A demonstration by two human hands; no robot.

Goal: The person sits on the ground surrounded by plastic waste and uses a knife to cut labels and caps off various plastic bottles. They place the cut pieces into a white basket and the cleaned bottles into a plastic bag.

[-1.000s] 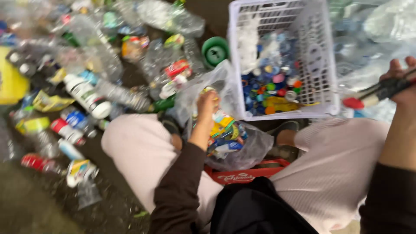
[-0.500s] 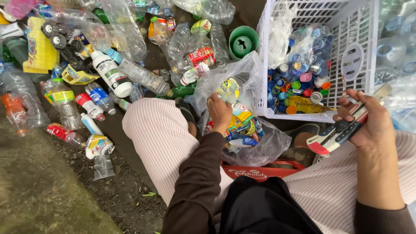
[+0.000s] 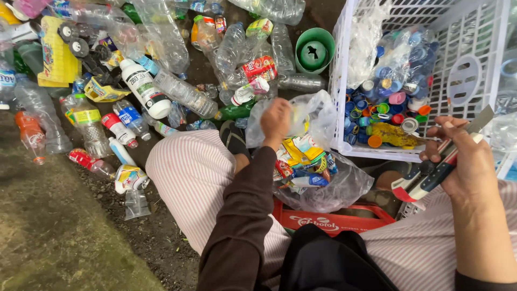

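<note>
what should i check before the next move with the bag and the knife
1. Left hand at the rim of the clear bag: ok.
2. Bag mouth open, labels inside: ok.
3. Right hand grip on the utility knife: ok.
4. Knife blade out, pointing away from the left hand: ok.
5. White crate with caps upright beside the bag: ok.
6. Any bottle in either hand: not ok, none held.

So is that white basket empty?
No, the white basket holds a heap of coloured bottle caps and some clear plastic.
</note>
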